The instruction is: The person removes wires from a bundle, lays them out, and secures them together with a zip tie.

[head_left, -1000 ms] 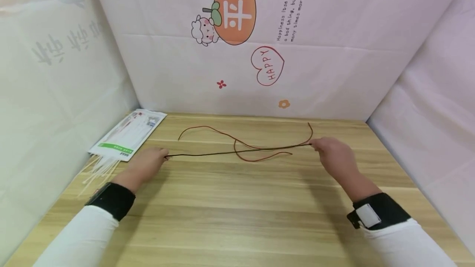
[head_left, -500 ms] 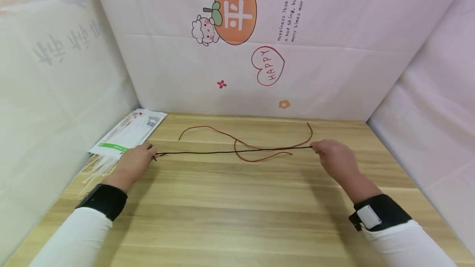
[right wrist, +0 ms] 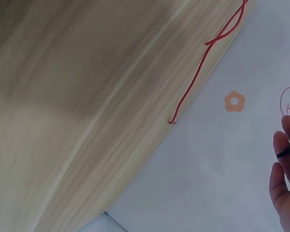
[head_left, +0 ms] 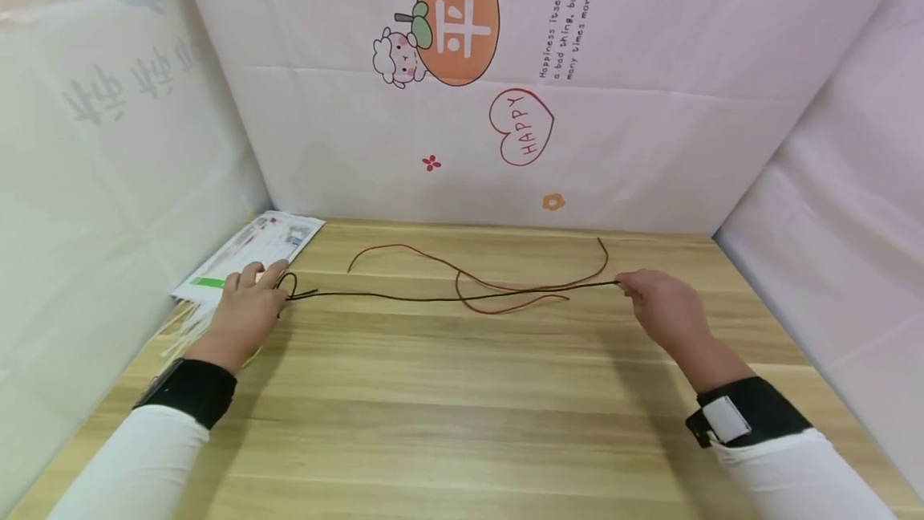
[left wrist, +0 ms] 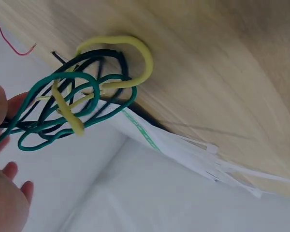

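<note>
A thin dark cord (head_left: 411, 299) stretches nearly straight between the hands in the head view. My right hand (head_left: 667, 307) pinches its right end, and the black tip (right wrist: 286, 152) shows at the fingers in the right wrist view. On the other side my left hand (head_left: 245, 311) grips a looped bundle of cords (left wrist: 94, 92) between thumb and finger, with its other fingers spread apart. Green and black loops make up the bundle, with a thicker yellow cord (left wrist: 147, 53) among them. Red cord (head_left: 404, 246) lies curved and crossing on the table behind the taut cord.
A white packet (head_left: 253, 251) with a green stripe lies at the table's back left, thin white sticks or ties (head_left: 188, 331) poking out of it. Printed fabric walls (head_left: 613, 143) enclose the wooden table (head_left: 462, 424) at the back and both sides.
My left hand has moved left and spread its outer fingers, and dark loops now show beside it. My right hand has shifted slightly right. The red cord stays put.
</note>
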A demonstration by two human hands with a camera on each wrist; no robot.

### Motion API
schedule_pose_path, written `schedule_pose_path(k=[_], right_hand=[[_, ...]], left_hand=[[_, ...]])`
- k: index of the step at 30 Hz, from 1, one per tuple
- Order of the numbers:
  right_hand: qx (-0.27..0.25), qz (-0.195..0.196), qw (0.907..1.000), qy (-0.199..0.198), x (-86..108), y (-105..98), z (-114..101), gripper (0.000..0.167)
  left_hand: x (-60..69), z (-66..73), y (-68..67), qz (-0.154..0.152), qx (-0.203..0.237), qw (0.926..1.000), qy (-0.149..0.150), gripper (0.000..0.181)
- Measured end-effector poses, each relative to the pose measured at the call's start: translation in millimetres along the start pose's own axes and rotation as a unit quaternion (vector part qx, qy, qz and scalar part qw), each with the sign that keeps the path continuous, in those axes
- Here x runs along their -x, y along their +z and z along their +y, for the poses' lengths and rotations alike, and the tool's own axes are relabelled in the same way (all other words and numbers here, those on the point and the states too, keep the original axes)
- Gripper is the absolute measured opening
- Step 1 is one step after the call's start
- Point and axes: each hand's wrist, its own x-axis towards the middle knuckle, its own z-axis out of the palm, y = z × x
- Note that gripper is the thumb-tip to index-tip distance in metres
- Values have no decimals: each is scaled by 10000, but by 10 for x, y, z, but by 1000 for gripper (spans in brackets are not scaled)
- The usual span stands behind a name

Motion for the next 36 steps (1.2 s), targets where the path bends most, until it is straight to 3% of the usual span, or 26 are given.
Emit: schedule_pose_path(k=[5, 9, 12, 19, 25, 30, 36], right_hand=[[-4, 2, 9996, 272, 11, -6, 95, 16], [44, -3, 9995, 324, 11, -19, 137, 16], [45, 47, 9997, 251, 1, -35, 146, 16], [123, -113, 9986, 496, -52, -155, 168, 16], [77, -264, 9985, 467, -91, -185, 155, 18], [35, -330, 9986, 405, -113, -134, 148, 19], [73, -552, 9970, 529, -112, -166, 145, 20]], left_hand=[[-10, -26, -19, 638, -98, 9972, 365, 11], [12, -44, -58, 621, -119, 9974, 358, 10], [7, -37, -91, 561, 151, 9979, 291, 11], [-48, -8, -207, 1160, 1011, 9872, 427, 10], [17, -21, -256, 1201, 1115, 9860, 314, 15], [71, -37, -253, 898, 1112, 9897, 60, 26], [-12, -4, -279, 814, 1308, 9881, -35, 23]])
